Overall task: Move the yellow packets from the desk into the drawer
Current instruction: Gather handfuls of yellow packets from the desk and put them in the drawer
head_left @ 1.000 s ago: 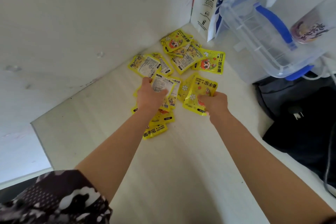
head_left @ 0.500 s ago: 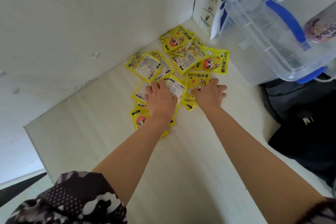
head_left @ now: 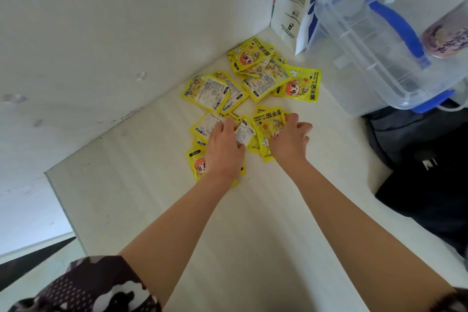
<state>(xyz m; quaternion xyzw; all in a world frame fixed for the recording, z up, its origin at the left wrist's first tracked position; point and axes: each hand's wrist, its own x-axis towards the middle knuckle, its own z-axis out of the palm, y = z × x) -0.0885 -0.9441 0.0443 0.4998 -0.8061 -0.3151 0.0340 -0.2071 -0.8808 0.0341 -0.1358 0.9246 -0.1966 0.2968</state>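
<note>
Packets (head_left: 253, 88) in bright yellow lie scattered over the pale surface (head_left: 152, 210), bunched toward the far corner where it meets the white wall. Both hands sit on the near part of the heap. The left hand (head_left: 224, 147) lies palm down over several overlapping packets, its fingers bent onto a white-backed one (head_left: 243, 132); whether it truly grips that one I cannot tell. The right hand (head_left: 291, 142) is just beside it, fingers curled around the edge of a face-up packet (head_left: 268, 124), which it holds. More packets lie beyond the fingertips, apart from both hands, in two loose clusters nearer the wall.

Each packet is a flat, glossy sachet. Fronts show a cartoon face with orange hair, white flowers and the words HAND WARMER; backs carry a white panel of small print. Some lie face up, some face down, many overlapping.

A clear plastic box with blue handles (head_left: 379, 45) stands to the right, with a white bag (head_left: 293, 7) behind it and a dark bag (head_left: 417, 159) nearer.
</note>
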